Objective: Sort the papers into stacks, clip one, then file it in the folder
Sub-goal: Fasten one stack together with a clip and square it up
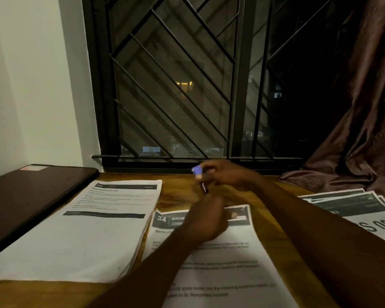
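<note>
Blurred blue-tipped item (203, 188) was pinched by both hands: 12 o'clock of left hand (206, 221), 9 o'clock of right hand (229, 175), over middle stack (220, 263).

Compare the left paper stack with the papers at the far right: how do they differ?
The left stack is thick and squared up; the right papers are fanned out. The left stack's top sheet has small text; the right papers show large characters. Both lie flat on the table.
</note>
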`<state>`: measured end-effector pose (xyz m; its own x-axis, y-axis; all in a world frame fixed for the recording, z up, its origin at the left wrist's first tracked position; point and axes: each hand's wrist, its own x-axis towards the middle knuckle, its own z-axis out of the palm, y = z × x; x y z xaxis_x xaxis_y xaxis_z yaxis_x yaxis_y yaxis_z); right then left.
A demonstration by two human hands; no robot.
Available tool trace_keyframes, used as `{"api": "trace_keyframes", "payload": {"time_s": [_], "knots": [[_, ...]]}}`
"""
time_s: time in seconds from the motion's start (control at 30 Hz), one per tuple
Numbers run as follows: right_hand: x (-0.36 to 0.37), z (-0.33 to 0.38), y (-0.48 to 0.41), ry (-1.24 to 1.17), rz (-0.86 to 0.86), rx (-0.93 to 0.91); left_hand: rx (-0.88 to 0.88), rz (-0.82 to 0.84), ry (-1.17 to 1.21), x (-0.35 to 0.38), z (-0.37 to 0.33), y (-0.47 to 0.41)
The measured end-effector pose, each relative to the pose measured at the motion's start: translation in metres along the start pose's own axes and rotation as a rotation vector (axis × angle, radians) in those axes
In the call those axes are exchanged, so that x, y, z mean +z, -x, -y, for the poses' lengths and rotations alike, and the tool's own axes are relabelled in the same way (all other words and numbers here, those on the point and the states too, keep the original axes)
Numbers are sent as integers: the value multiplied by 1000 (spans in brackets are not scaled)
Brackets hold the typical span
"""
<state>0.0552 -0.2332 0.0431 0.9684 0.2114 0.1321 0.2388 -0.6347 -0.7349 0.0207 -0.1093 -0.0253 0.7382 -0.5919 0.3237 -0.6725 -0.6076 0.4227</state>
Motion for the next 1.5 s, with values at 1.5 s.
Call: {"api": "trace_keyframes", "payload": {"time_s": [1.5], "knots": [[7,-33,108,364,-140,68,237,-289,-208,-3,12,1]]}}
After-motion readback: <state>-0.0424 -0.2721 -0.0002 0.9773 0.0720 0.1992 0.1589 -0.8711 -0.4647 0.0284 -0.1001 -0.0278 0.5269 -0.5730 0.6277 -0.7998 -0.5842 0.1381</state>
